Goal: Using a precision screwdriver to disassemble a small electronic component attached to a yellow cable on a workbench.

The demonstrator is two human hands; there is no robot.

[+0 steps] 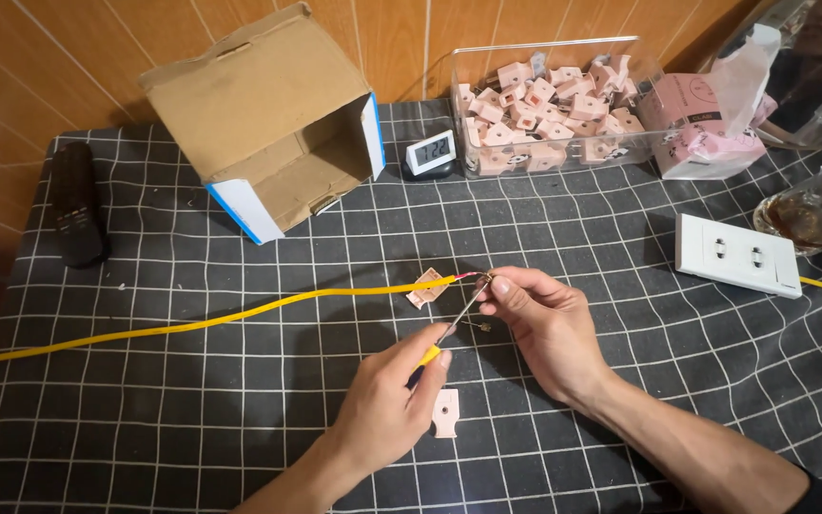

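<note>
At the far left of the tabletop [192, 419], on its dark grid-checked cloth, lies a black remote control [78, 202]. Beside it an open cardboard box [264, 114] is tipped on its side, mouth toward the middle. A yellow wire [211, 322] runs from the left edge across the cloth to the centre, where its stripped end meets the work.

The left hand [387, 405] is closed around a small screwdriver [449, 331] with a yellow-and-black handle, the thin shaft angled up toward the other hand. Just below it a small pale plug-case piece [446, 412] lies flat, and another pinkish piece [425, 286] rests by the wire's end. The right hand [544, 319] pinches something tiny at the wire's tip between thumb and fingertips (a metal contact, most likely, though it is too small to be sure).

The wire looks light and limp, best held close to its bare end; the little part would slip easily and wants a firm fingertip pinch.

Behind sit a small digital clock [429, 152], a clear plastic bin [563, 95] of pink plug parts and a pink packet [706, 128]. To the right lie a white socket block [736, 254] and a glass [815, 205] of dark drink, cut off by the edge. Someone else's figure at the top right is mostly out of frame.
</note>
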